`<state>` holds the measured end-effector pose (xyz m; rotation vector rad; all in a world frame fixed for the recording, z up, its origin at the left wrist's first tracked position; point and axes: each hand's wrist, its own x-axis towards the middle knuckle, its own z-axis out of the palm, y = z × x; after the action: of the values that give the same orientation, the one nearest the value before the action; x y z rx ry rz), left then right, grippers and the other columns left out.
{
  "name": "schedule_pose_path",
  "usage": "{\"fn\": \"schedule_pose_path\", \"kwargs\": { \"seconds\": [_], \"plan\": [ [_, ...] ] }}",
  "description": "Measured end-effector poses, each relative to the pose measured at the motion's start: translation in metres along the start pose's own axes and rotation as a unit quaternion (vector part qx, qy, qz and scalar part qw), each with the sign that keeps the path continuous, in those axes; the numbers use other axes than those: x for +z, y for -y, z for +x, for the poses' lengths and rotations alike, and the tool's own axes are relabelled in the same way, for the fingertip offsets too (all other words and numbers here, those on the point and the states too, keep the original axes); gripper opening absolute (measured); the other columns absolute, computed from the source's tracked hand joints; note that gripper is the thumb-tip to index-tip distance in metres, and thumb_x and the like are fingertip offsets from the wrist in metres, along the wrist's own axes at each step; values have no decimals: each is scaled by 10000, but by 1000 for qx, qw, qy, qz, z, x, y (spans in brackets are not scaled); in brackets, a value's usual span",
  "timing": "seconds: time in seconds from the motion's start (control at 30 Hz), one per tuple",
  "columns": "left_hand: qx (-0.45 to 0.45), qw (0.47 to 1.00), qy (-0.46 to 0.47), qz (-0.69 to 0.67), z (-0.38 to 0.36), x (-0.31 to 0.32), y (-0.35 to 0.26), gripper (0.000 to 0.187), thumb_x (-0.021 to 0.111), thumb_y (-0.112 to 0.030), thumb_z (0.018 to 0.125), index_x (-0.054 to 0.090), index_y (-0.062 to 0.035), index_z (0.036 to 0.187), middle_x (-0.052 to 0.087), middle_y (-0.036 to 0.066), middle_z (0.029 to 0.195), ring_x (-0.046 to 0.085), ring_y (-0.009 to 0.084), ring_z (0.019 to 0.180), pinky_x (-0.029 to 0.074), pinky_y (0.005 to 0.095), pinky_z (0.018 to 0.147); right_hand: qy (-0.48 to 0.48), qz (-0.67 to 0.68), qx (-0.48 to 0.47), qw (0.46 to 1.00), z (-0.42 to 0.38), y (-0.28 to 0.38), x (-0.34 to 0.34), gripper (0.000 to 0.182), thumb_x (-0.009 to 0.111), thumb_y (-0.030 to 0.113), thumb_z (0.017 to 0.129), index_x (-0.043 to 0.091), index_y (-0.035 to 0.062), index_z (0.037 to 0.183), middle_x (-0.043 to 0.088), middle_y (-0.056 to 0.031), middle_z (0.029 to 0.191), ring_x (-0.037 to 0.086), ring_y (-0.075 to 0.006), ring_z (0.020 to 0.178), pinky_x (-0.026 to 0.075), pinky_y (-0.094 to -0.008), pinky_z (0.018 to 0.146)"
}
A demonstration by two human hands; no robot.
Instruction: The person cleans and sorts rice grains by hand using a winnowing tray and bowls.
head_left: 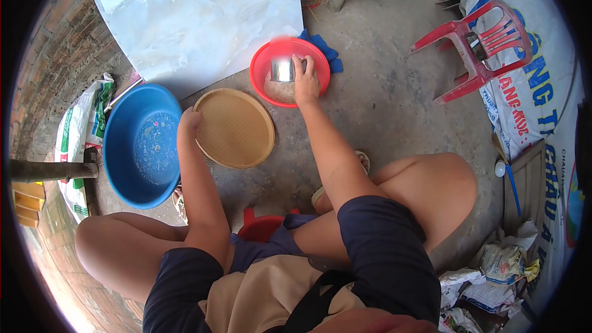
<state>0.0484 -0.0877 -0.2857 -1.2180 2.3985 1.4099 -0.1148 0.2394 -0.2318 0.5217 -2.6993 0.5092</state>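
Note:
My right hand (306,80) grips a shiny metal cup (283,70) inside the red basin (258,81). Pale grain-like material (279,90) lies in that basin under the cup. My left hand (190,120) holds the left rim of a round tan tray (235,129), its fingers partly hidden by the rim. The tray looks bare, with a woven pattern. Just left of my left hand stands a large blue basin (132,166) with pale bits scattered over its bottom.
A marbled white panel (203,12) lies beyond the basins, with a blue cloth (327,52) beside the red basin. At the right are a red plastic chair (459,34) and large printed sacks (515,111). A brick wall (43,68) runs along the left.

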Motion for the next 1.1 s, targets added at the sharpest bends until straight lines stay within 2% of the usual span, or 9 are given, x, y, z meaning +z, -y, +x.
{"fn": "schedule_pose_path", "kwargs": {
  "seconds": [0.37, 0.53, 0.6, 0.67, 0.7, 0.77, 0.9, 0.97, 1.1],
  "plan": [
    [11, 968, -252, 1, 14, -55, 75, 235, 518, -189, 817, 609, -25, 959, 635, 178, 878, 604, 326, 833, 445, 397, 747, -66, 39, -11, 997, 5, -1, -6, 611, 546, 4, 756, 350, 246, 1282, 325, -115, 1286, 533, -370, 977, 482, -437, 777],
    [-36, 876, -148, -458, 10, -32, 69, 228, 502, -128, 873, 563, -17, 1063, 600, 63, 930, 572, 165, 807, 463, 325, 703, -62, 236, 243, 939, 3, -4, 37, 597, 494, -9, 758, 255, 128, 1287, 439, -215, 1165, 603, -374, 773, 517, -414, 555],
    [-132, 928, -268, -223, 1, -11, 58, 372, 576, -243, 834, 509, -109, 1174, 584, 91, 1031, 557, 239, 920, 439, 384, 810, -21, 419, 449, 789, 6, 7, 31, 483, 413, 40, 799, 254, 38, 1255, 539, -260, 994, 612, -306, 567, 464, -349, 338],
    [-232, 898, -373, 33, -76, 8, -32, 530, 621, -388, 784, 450, -193, 1246, 476, 129, 1240, 500, 326, 1058, 375, 448, 917, -19, 442, 468, 765, 4, 11, 36, 463, 410, 77, 804, 275, 36, 1245, 545, -249, 982, 607, -297, 552, 470, -342, 349],
    [-141, 915, -374, 46, -73, 18, -34, 577, 615, -414, 787, 416, -182, 1276, 419, 141, 1292, 474, 338, 1097, 378, 451, 915, -15, 464, 486, 741, 3, 13, 42, 447, 406, 115, 810, 297, 34, 1236, 551, -238, 970, 602, -287, 537, 476, -335, 361],
    [46, 956, -262, -126, -64, 37, -50, 694, 604, -459, 791, 314, -158, 1344, 335, 177, 1359, 429, 355, 1158, 405, 453, 896, -9, 421, 446, 790, -6, 23, 66, 413, 414, 219, 793, 405, -13, 1134, 520, -305, 1115, 545, -455, 946, 396, -500, 851],
    [61, 877, 149, -452, -95, 58, -135, 860, 615, -385, 803, 75, -121, 1418, 278, 242, 1369, 470, 341, 1107, 507, 417, 781, 79, 463, 271, 840, -18, 75, 24, 388, 450, 244, 812, 346, 52, 1132, 575, -242, 1023, 553, -422, 929, 402, -467, 816],
    [139, 959, 43, -245, -93, 70, -137, 843, 627, -284, 794, 84, -109, 1415, 366, 232, 1306, 532, 315, 1031, 535, 375, 705, -1, 495, 157, 855, -19, 84, 33, 351, 533, 198, 826, 367, 42, 1093, 599, -184, 913, 591, -293, 813, 448, -372, 711],
    [80, 955, 42, -283, -71, 68, -108, 521, 578, -209, 811, 379, -61, 1269, 589, 151, 1023, 633, 220, 759, 529, 267, 568, 81, 493, 135, 856, -17, 76, 24, 316, 542, 185, 822, 412, 41, 1071, 608, -150, 910, 595, -275, 788, 454, -374, 697]
  ]
}}
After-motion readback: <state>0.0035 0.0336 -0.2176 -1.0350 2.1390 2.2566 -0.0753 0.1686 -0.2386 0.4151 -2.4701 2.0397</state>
